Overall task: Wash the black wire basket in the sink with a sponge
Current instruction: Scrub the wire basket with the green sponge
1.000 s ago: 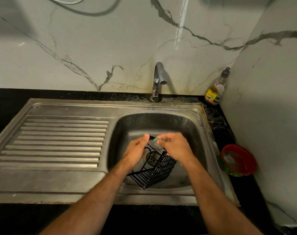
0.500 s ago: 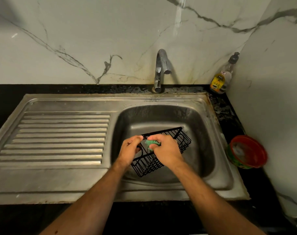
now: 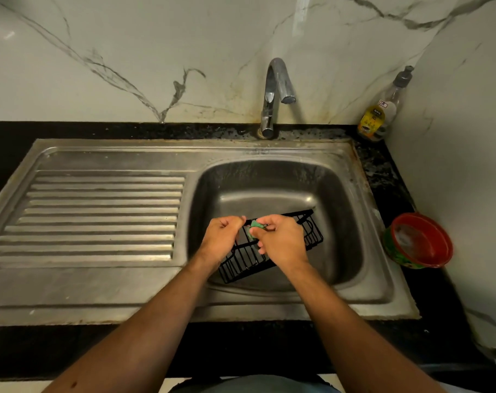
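A black wire basket (image 3: 248,263) hangs tilted over the bowl of the steel sink (image 3: 351,222). Its long side runs from lower left to upper right. My left hand (image 3: 221,241) grips the basket's upper left rim with curled fingers. My right hand (image 3: 282,241) pinches a small green sponge (image 3: 253,229) and holds it against the top rim wire, just right of my left hand. Both hands cover the basket's middle. No water runs from the tap (image 3: 273,95).
A ribbed steel drainboard (image 3: 99,217) lies to the left of the bowl. A dish soap bottle (image 3: 378,114) stands in the back right corner. A red and green tub (image 3: 418,241) sits on the black counter at the right, beside the marble side wall.
The basket has turned from end-on to lying lengthwise, so its far end now reaches up and to the right. My hands have stayed on its rim with the sponge. The view has tipped downward.
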Available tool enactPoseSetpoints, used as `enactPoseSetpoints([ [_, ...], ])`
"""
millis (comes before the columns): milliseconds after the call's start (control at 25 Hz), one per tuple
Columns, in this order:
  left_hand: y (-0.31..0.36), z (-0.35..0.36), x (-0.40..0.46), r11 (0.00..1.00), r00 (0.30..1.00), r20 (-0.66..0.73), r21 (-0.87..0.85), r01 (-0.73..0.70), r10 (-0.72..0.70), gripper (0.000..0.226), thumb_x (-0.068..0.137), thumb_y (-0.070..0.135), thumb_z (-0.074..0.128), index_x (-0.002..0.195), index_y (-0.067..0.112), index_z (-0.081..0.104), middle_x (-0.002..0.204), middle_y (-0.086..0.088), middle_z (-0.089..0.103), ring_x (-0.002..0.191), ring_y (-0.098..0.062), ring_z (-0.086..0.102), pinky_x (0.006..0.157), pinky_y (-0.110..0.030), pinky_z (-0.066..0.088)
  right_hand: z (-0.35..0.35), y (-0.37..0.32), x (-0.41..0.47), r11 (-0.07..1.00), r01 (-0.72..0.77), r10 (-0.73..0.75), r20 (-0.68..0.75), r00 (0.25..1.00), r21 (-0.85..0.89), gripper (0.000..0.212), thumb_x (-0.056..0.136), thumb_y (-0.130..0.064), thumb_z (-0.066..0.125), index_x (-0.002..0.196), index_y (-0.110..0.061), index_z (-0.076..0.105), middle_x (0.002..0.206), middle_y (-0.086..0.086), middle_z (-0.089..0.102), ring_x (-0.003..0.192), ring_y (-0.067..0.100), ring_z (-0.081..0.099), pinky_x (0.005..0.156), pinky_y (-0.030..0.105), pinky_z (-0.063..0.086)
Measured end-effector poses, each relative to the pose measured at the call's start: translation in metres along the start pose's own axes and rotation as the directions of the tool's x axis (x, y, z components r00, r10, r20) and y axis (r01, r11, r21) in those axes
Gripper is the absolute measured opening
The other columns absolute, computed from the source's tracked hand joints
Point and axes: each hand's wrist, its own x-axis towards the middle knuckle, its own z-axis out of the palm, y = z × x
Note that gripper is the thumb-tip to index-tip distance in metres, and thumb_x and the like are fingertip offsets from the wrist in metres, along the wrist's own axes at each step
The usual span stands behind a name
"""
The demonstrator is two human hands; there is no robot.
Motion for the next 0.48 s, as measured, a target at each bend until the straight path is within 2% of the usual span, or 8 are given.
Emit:
enactPoseSetpoints([
  [120, 0.008, 0.001, 0.006, 0.968, 0.998, 0.063, 0.248, -0.038, 0.023, 0.043, 0.1, 0.046, 0.055, 0.068, 0.017, 0.052, 0.053, 0.011, 0.041, 0.052, -0.009, 0.039, 0.059, -0.03, 0.037, -0.002, -0.001, 0.002, 1.0, 0.005, -0.005, 0.037, 0.999, -0.016, 0.022, 0.085, -0.019, 0.079, 0.105, -0.013, 0.072, 0.081, -0.003, 0.072, 0.051, 0.003, 0.064, 0.05, 0.018, 0.053],
  [240, 0.007, -0.001, 0.005, 0.898, 0.998, 0.048, 0.436, -0.06, 0.044, 0.051, 0.103, 0.051, 0.042, 0.066, 0.016, 0.045, 0.058, 0.005, 0.046, 0.057, -0.012, 0.046, 0.063, -0.032, 0.037, -0.005, 0.004, -0.001, 0.99, -0.033, 0.052, 0.136, 0.989, -0.137, 0.011, 0.082, -0.025, 0.08, 0.09, -0.019, 0.075, 0.072, 0.0, 0.073, 0.051, 0.008, 0.065, 0.053, 0.025, 0.057],
  [320, 0.004, -0.003, 0.002, 0.86, 0.998, 0.015, 0.507, -0.056, 0.057, 0.061, 0.103, 0.057, 0.034, 0.062, 0.014, 0.047, 0.057, 0.0, 0.053, 0.057, -0.016, 0.052, 0.063, -0.033, 0.04, -0.006, 0.008, -0.004, 0.972, -0.045, 0.094, 0.206, 0.974, -0.231, 0.009, 0.08, -0.027, 0.082, 0.08, -0.024, 0.074, 0.068, 0.0, 0.073, 0.056, 0.011, 0.067, 0.058, 0.029, 0.061],
  [400, 0.002, -0.003, 0.002, 0.845, 0.998, -0.016, 0.533, -0.043, 0.061, 0.071, 0.102, 0.061, 0.028, 0.059, 0.01, 0.052, 0.058, -0.006, 0.06, 0.059, -0.021, 0.059, 0.064, -0.034, 0.046, -0.004, 0.008, -0.004, 0.956, 0.041, 0.012, 0.176, 0.984, -0.292, 0.01, 0.08, -0.033, 0.081, 0.078, -0.025, 0.075, 0.071, -0.005, 0.073, 0.066, 0.009, 0.068, 0.069, 0.032, 0.061],
  [480, 0.005, 0.0, 0.004, 0.86, 0.998, -0.032, 0.509, -0.032, 0.057, 0.074, 0.102, 0.061, 0.027, 0.054, 0.01, 0.051, 0.054, -0.005, 0.058, 0.056, -0.021, 0.058, 0.062, -0.033, 0.045, 0.0, 0.003, -0.004, 0.953, 0.113, -0.089, 0.096, 0.991, -0.282, 0.013, 0.083, -0.037, 0.078, 0.09, -0.026, 0.076, 0.085, -0.011, 0.073, 0.078, 0.003, 0.065, 0.073, 0.022, 0.055],
])
